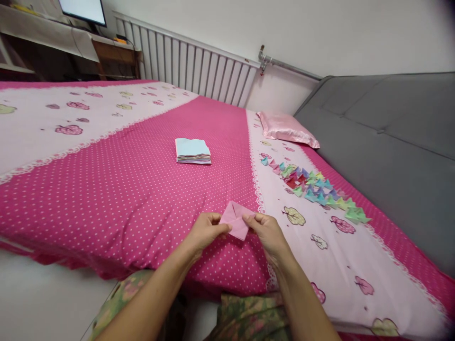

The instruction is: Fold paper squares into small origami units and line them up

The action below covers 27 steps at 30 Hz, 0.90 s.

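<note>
A pink sheet of folded paper [239, 228] is held between my two hands above the near edge of the bed. My left hand [208, 232] pinches its left side, thumb on top. On the right side, my right hand [266, 232] grips it the same way, its thumb pressing near the upper corner. Several creases and overlapping flaps show on the paper. Beyond it, a stack of square coloured paper [193, 150] lies on the bedspread, a light blue sheet on top. To the right stand rows of small folded paper pieces [316, 187] in many colours.
The bed [142, 175] has a pink dotted and flowered cover. A pink pillow [286, 129] lies by the grey padded headboard [384, 137]. Behind are a white radiator [192, 61] and a desk [113, 52] with a monitor [83, 10].
</note>
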### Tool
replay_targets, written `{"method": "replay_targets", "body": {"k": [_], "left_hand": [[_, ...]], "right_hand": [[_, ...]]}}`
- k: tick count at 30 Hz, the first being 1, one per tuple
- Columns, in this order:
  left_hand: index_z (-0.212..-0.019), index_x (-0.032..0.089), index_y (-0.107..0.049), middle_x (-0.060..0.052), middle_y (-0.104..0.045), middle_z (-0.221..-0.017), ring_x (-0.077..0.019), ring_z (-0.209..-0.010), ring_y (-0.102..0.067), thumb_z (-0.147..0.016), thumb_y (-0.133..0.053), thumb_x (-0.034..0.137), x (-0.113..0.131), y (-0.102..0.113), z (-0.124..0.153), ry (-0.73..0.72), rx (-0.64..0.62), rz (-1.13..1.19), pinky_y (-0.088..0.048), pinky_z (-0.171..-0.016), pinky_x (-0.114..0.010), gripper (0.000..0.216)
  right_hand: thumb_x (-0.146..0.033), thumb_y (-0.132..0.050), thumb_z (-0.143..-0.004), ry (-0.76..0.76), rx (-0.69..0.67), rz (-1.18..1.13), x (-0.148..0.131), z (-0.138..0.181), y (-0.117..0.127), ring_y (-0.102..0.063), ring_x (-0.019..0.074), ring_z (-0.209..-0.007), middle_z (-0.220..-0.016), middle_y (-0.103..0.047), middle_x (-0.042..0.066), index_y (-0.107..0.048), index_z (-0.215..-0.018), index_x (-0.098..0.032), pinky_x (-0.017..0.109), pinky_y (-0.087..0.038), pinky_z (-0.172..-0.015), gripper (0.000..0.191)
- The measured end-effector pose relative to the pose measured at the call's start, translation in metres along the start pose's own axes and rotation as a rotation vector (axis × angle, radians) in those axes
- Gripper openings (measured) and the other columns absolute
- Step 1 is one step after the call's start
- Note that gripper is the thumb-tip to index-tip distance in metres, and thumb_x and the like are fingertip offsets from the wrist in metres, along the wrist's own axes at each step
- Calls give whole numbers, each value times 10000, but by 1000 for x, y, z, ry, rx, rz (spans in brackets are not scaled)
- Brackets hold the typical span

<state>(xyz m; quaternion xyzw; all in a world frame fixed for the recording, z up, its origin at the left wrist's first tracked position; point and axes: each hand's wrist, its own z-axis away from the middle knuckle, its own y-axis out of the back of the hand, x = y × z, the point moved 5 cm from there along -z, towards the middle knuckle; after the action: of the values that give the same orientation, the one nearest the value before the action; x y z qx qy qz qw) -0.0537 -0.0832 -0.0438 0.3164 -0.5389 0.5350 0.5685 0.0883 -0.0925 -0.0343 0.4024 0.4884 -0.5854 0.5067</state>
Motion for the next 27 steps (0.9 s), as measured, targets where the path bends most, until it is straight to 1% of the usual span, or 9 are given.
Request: {"method": "replay_targets", "body": {"k": [4,7,11,16,19,21,24,27], "left_hand": [[-543,107,-612,7,-507,-460,-60,-412,-378,-576,-611,180,4,2,0,-7,53,-6,-248,-448,-205,79],[-524,115,-584,12,-485,-455,-61,-415,-377,-600,-607,213,3,4,-1,-23,88,6,-252,-447,-207,126],[-524,127,-551,25,-458,-450,-54,-412,-367,-637,-629,279,0,9,-2,-39,134,25,-252,-441,-200,205],[-528,122,-521,43,-426,-429,-31,-381,-342,-680,-625,341,-1,14,-3,-80,169,-5,-235,-408,-173,286],[-574,114,-540,35,-473,-430,-32,-354,-381,-687,-623,329,-1,14,-3,-64,138,22,-277,-393,-161,257],[-625,110,-559,17,-526,-446,-46,-346,-429,-693,-621,320,-1,11,-3,-50,101,52,-325,-392,-164,230],[-679,107,-575,-33,-613,-523,-84,-407,-536,-693,-629,310,0,8,-3,-28,72,93,-392,-418,-173,211],[-714,102,-592,-68,-659,-607,-114,-519,-610,-688,-645,300,1,5,-3,-23,67,136,-440,-474,-179,207]], "right_hand": [[-430,-626,-702,-8,-52,23,-2,0,0,-540,117,-520,-608,-657,36,-684,-756,-117,237,-400,-552,322],[-433,-614,-713,-3,-27,45,-2,0,1,-506,103,-522,-604,-645,30,-686,-744,-118,214,-362,-529,325],[-425,-611,-716,-7,13,48,-3,-1,4,-510,109,-572,-627,-637,28,-684,-747,-128,214,-364,-551,307],[-412,-635,-694,10,14,84,-2,-3,7,-470,88,-517,-572,-584,6,-654,-663,-123,208,-345,-513,292],[-365,-670,-669,29,15,107,-1,-3,8,-431,59,-461,-522,-543,-31,-644,-676,-131,184,-314,-464,235],[-337,-694,-647,35,30,96,0,-3,8,-448,57,-452,-518,-550,-38,-648,-731,-139,169,-309,-436,220],[-300,-725,-613,58,53,30,-2,-1,6,-563,90,-556,-645,-633,-5,-647,-799,-153,153,-343,-427,250],[-275,-740,-598,52,56,-65,-5,2,2,-624,114,-650,-755,-667,12,-642,-828,-172,135,-358,-419,270]]}}
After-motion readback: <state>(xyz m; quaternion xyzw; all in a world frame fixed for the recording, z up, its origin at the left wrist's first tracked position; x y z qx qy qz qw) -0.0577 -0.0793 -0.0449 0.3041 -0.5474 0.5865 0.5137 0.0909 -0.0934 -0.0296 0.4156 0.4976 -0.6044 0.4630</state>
